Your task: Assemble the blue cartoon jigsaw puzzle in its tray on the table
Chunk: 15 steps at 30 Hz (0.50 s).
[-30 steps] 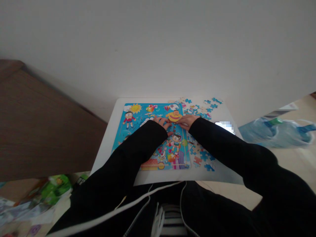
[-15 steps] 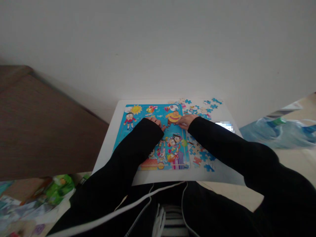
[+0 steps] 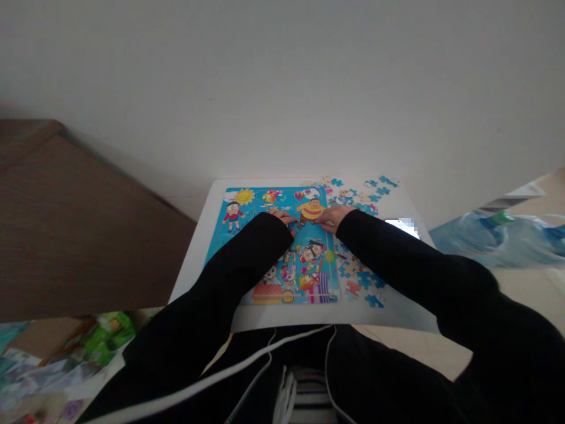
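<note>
Left sleeve now reaches further over the left hand [image 3: 285,219] than a second ago, leaving mainly its fingers showing, while the right hand [image 3: 335,218] sits about where it was. Both rest on the upper middle of a blue cartoon jigsaw puzzle [image 3: 309,262], on either side of a yellow-shirted figure [image 3: 310,211], with the right hand touching or just beside it. Neither hand spreads wide; the fingers lie low and close, and this view cannot show whether either holds a piece. The puzzle lies on a white table [image 3: 203,235] at the frame's center. Loose puzzle pieces [image 3: 362,282] lie to its right and along the table's upper right. A lit phone [image 3: 399,227], partly blurred, lies right of the hands. Beyond the table, at right, sits a bundle of clear plastic [image 3: 489,238]. A brown surface [image 3: 79,224] fills the left, and a white cable [image 3: 265,353] crosses the lower middle.
</note>
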### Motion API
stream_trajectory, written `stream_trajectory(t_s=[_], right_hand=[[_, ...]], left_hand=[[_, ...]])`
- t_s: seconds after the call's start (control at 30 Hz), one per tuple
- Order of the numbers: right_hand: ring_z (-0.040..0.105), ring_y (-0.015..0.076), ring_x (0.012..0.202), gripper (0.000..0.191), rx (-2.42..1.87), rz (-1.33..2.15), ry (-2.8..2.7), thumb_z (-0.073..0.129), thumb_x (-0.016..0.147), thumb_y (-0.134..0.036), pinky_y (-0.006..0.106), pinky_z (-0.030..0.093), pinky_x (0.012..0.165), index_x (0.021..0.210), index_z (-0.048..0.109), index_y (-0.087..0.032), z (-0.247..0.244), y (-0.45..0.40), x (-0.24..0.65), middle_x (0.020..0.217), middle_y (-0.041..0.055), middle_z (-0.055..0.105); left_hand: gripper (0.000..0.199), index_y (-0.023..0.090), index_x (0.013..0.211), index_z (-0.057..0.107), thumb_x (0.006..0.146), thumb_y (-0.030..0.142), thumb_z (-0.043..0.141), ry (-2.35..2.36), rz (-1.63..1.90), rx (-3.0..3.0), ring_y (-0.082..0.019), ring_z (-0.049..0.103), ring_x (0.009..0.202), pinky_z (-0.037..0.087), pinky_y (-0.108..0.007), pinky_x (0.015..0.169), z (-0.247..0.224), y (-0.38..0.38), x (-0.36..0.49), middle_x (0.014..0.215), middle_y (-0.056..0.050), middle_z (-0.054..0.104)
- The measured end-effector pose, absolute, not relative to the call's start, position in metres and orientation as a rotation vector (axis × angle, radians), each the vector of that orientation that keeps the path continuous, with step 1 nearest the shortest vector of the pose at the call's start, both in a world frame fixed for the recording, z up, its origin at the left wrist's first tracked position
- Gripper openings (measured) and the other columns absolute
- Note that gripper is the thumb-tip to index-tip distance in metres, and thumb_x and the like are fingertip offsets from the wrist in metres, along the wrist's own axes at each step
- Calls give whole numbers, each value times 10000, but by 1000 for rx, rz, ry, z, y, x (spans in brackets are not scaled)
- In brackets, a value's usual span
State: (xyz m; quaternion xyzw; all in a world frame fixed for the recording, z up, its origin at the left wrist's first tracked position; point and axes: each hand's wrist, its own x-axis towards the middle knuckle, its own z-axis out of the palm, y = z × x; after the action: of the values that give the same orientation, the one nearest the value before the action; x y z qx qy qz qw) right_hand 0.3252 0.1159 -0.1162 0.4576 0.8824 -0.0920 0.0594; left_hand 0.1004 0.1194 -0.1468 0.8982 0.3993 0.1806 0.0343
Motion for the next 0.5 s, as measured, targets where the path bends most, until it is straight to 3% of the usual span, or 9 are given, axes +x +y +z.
stream_trajectory(t_s=[0.27, 0.5], right_hand=[[608, 159, 989, 320, 1398, -322, 2732, 499, 795, -218, 228, 464, 848, 1075, 654, -206, -127, 119, 333, 1089, 32, 658], [612, 171, 979, 324, 1418, -319, 2720, 483, 802, -224, 246, 470, 844, 1078, 651, -215, -125, 117, 332, 1084, 32, 660]], left_hand=[[326, 179, 1010, 639, 741, 361, 612, 1136, 571, 2690, -246, 609, 919, 431, -408, 908, -149, 129, 106, 1014, -91, 654], [445, 190, 1093, 582, 711, 407, 651, 1147, 567, 2585, -189, 620, 801, 511, -316, 761, -155, 141, 99, 937, -42, 679]])
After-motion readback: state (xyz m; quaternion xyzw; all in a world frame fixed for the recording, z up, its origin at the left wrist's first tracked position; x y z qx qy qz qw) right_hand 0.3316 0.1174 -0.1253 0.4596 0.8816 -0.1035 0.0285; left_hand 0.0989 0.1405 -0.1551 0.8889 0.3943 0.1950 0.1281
